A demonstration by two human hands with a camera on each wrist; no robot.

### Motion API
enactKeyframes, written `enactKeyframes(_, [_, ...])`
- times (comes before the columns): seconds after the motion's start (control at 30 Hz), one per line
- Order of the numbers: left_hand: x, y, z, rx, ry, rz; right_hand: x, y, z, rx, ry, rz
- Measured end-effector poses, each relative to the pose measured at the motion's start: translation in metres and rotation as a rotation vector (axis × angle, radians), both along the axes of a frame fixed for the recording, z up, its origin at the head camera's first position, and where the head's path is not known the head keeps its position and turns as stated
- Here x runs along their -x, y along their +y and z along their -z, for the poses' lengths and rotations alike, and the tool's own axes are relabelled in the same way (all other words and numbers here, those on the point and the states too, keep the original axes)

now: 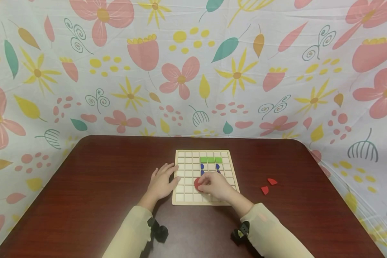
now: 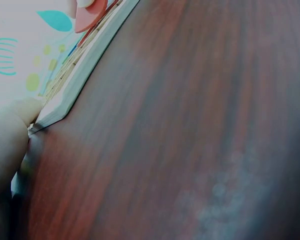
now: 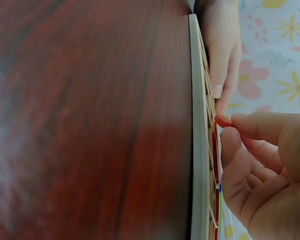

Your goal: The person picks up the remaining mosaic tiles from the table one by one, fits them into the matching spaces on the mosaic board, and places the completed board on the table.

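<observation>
A square wooden grid board (image 1: 184,197) lies on the table, with green squares (image 1: 211,159) and blue half-round pieces (image 1: 202,166) set in its cells. My right hand (image 1: 216,185) is over the lower middle of the board. Between its thumb and index finger it pinches a small red piece (image 3: 222,120), whose full shape the fingers hide. Red (image 1: 196,184) also shows beside these fingertips in the head view, at the board. My left hand (image 1: 161,182) rests at the board's left edge, fingers fairly straight and thumb touching the rim.
Two loose red quarter-round pieces (image 1: 272,181) lie on the dark wooden table (image 1: 116,172), to the right of the board. A white cloth (image 1: 193,79) with printed flowers hangs behind the table. Dark wrist devices (image 1: 240,233) are on both sleeves.
</observation>
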State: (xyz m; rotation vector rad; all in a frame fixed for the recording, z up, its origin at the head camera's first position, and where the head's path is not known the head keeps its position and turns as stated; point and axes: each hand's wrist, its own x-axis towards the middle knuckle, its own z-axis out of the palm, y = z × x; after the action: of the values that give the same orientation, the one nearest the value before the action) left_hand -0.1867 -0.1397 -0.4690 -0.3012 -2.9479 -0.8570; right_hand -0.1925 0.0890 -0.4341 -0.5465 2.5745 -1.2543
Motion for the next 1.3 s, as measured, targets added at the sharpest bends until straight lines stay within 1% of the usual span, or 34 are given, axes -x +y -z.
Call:
enactKeyframes(0.1, [0.0,0.0,0.0,0.005,-0.001,0.0,-0.001,-0.002,0.001,-0.023,0.007,0.013])
enactKeyframes(0.23, [0.0,0.0,0.0,0.001,0.001,0.0,-0.002,-0.005,-0.001,-0.062,0.041,0.009])
enactKeyframes(0.33, [0.0,0.0,-0.001,-0.005,0.0,0.001,-0.003,-0.007,-0.003,-0.106,0.063,-0.003])
enactKeyframes(0.6, [0.0,0.0,0.0,0.003,0.004,0.002,-0.004,-0.012,-0.005,-0.236,0.081,-0.024])
enactKeyframes(0.7, [0.0,0.0,0.001,0.002,0.003,0.002,-0.003,-0.013,-0.005,-0.247,0.101,-0.035])
enactKeyframes(0.87, [0.0,0.0,0.0,0.004,0.002,0.0,-0.004,-0.012,-0.006,-0.27,0.16,-0.055])
enactKeyframes(0.97, [0.0,0.0,0.0,0.007,0.003,-0.001,-0.004,-0.012,-0.007,-0.275,0.172,-0.057])
enactKeyframes(1.2, [0.0,0.0,0.0,0.006,-0.002,-0.003,-0.004,-0.011,-0.007,-0.277,0.155,-0.053])
enactKeyframes(1.3, [0.001,0.001,0.0,0.009,-0.002,-0.002,-0.004,-0.009,-0.007,-0.261,0.122,-0.037])
